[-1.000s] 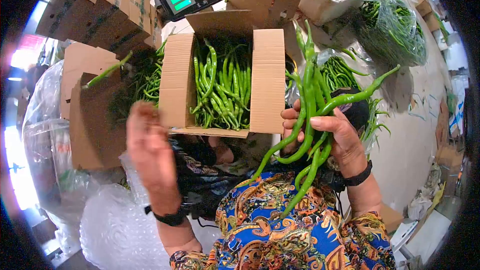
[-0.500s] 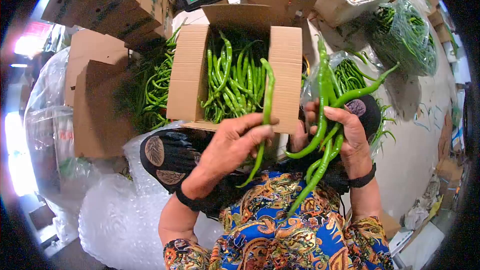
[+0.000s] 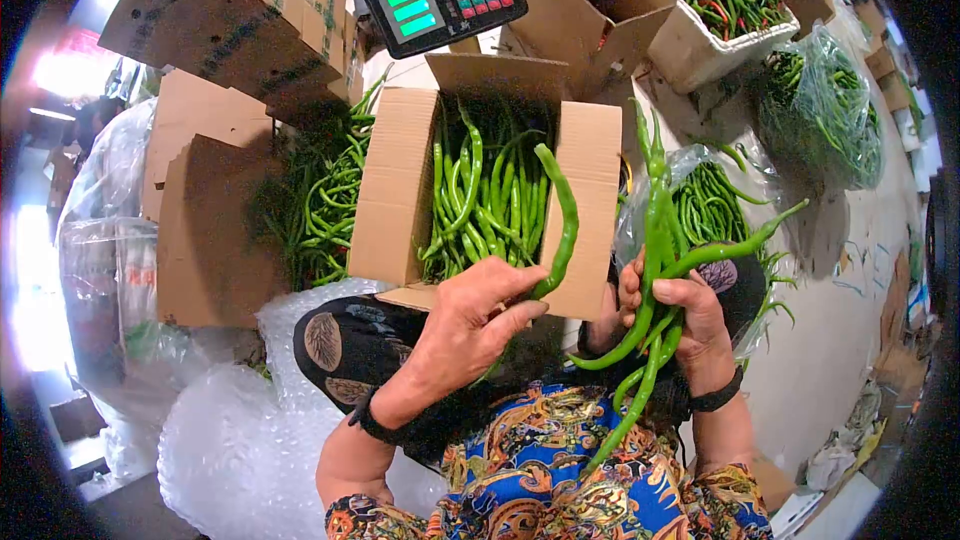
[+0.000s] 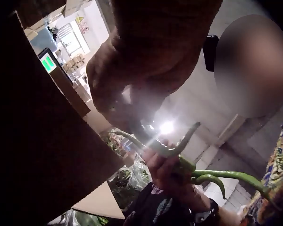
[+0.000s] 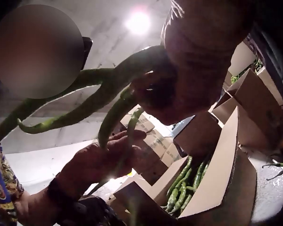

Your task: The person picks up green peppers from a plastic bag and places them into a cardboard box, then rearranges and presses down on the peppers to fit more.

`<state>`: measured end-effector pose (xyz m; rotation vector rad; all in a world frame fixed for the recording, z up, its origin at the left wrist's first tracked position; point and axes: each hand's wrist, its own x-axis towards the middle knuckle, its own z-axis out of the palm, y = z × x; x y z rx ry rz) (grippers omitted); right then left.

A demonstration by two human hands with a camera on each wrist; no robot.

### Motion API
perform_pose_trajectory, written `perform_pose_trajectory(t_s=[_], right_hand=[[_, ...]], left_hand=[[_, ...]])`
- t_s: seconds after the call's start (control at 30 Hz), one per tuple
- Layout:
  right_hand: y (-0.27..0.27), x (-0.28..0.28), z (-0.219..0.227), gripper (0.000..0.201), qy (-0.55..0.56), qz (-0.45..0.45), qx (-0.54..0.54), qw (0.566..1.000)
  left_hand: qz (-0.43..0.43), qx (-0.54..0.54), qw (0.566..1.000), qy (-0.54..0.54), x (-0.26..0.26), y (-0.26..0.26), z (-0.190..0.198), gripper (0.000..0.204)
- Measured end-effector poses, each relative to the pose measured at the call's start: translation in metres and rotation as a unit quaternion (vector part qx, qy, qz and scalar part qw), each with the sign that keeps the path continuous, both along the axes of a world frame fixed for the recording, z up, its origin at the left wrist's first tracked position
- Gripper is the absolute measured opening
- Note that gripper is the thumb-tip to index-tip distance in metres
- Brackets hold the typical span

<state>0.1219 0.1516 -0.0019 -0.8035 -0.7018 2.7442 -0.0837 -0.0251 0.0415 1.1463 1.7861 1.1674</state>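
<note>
In the head view my left hand pinches one long green chili pepper between thumb and fingers. Its upper part curves up in front of the box's right flap. My right hand grips a small bunch of long green chili peppers, with tips sticking out above and below the fingers. Between and beyond the hands stands an open cardboard box, filled with green chili peppers lying mostly lengthwise. The right wrist view shows the bunch close up, with my left hand behind it.
A scale with a lit display stands behind the box. Loose peppers lie to its left beside cardboard. Bagged peppers sit to the right, near a white foam box and another bag. Bubble wrap lies front left.
My left hand came from the left, empty of the bunch, to the box's near edge and now holds a single pepper. The right hand keeps its bunch. The head view has shifted slightly.
</note>
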Motion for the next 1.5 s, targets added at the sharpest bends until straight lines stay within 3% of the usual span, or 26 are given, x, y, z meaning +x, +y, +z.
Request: perform_pose_trajectory(t_s=[0.07, 0.13, 0.2, 0.27, 0.3, 0.37, 0.4, 0.43, 0.5, 0.6, 0.7, 0.83, 0.93, 1.0, 1.07, 1.13, 1.23, 1.3, 1.33, 1.43, 1.5], right_hand=[[0.001, -0.001, 0.0, 0.035, -0.011, 0.001, 0.008, 1.0], [-0.003, -0.006, 0.01, 0.036, -0.047, -0.011, 0.018, 0.999], [-0.003, -0.013, 0.016, 0.036, -0.096, 0.009, 0.03, 0.995], [-0.003, -0.016, 0.017, 0.038, -0.093, 0.019, 0.035, 0.995], [-0.004, -0.02, 0.018, 0.039, -0.106, 0.031, 0.035, 0.993], [-0.008, -0.031, 0.024, 0.041, -0.118, 0.051, 0.044, 0.991], [-0.01, -0.037, 0.027, 0.041, -0.117, 0.058, 0.044, 0.99], [-0.012, -0.042, 0.029, 0.042, -0.106, 0.068, 0.081, 0.989], [-0.016, -0.052, 0.062, 0.04, -0.092, 0.113, 0.123, 0.982], [-0.016, -0.05, 0.052, 0.04, -0.127, 0.108, 0.156, 0.974], [-0.014, -0.04, 0.036, 0.034, -0.151, 0.078, 0.134, 0.976], [-0.016, -0.044, 0.021, 0.023, -0.133, 0.088, 0.143, 0.977], [-0.015, -0.048, 0.024, 0.022, -0.111, 0.109, 0.159, 0.975], [-0.011, -0.04, 0.023, 0.026, -0.181, 0.048, 0.118, 0.975], [0.003, -0.028, 0.013, 0.034, -0.157, -0.004, 0.053, 0.986], [0.012, -0.018, 0.005, 0.037, -0.089, -0.049, 0.007, 0.995], [0.009, -0.017, 0.003, 0.04, -0.075, -0.044, 0.019, 0.996], [0.004, -0.02, 0.005, 0.043, -0.098, -0.028, 0.042, 0.994], [0.002, -0.022, 0.005, 0.043, -0.099, -0.027, 0.042, 0.994], [-0.002, -0.027, 0.003, 0.043, -0.084, -0.017, 0.043, 0.995], [-0.003, -0.029, 0.0, 0.042, -0.092, -0.016, 0.051, 0.994]], left_hand=[[0.001, 0.004, 1.0, 0.028, -0.007, -0.003, 0.002, 0.028], [0.094, 0.007, 0.983, 0.158, -0.026, -0.017, 0.002, 0.03], [0.278, -0.058, 0.925, 0.254, -0.06, -0.026, 0.015, 0.036], [0.441, 0.044, 0.836, 0.324, -0.074, -0.025, 0.02, 0.04], [0.44, 0.044, 0.837, 0.324, -0.07, -0.022, 0.022, 0.04], [0.331, 0.052, 0.932, 0.137, -0.048, -0.012, 0.029, 0.042], [0.236, -0.018, 0.97, 0.064, -0.029, 0.005, 0.041, 0.043], [0.176, -0.018, 0.984, -0.02, -0.016, 0.017, 0.031, 0.048], [0.082, -0.011, 0.991, -0.103, 0.006, 0.042, 0.007, 0.043], [0.069, -0.039, 0.956, -0.283, 0.007, 0.058, -0.011, 0.031], [0.042, -0.075, 0.95, -0.301, -0.004, 0.055, -0.02, 0.026], [0.052, -0.056, 0.97, -0.232, 0.013, 0.06, -0.025, 0.026], [0.064, -0.082, 0.963, -0.249, 0.004, 0.055, -0.013, 0.026], [0.103, -0.094, 0.954, -0.267, -0.012, 0.044, 0.001, 0.029], [0.132, -0.077, 0.948, -0.281, -0.031, 0.034, 0.02, 0.034], [0.201, -0.069, 0.951, -0.223, -0.047, 0.029, 0.03, 0.036], [0.187, -0.058, 0.959, -0.204, -0.064, 0.027, 0.013, 0.038], [0.085, -0.156, 0.983, -0.047, -0.077, 0.03, -0.014, 0.037], [0.064, -0.151, 0.986, 0.003, -0.08, 0.033, -0.032, 0.03], [0.057, -0.171, 0.984, -0.006, -0.075, 0.052, -0.054, 0.029], [0.004, -0.193, 0.975, 0.113, -0.074, 0.064, -0.077, 0.029]])
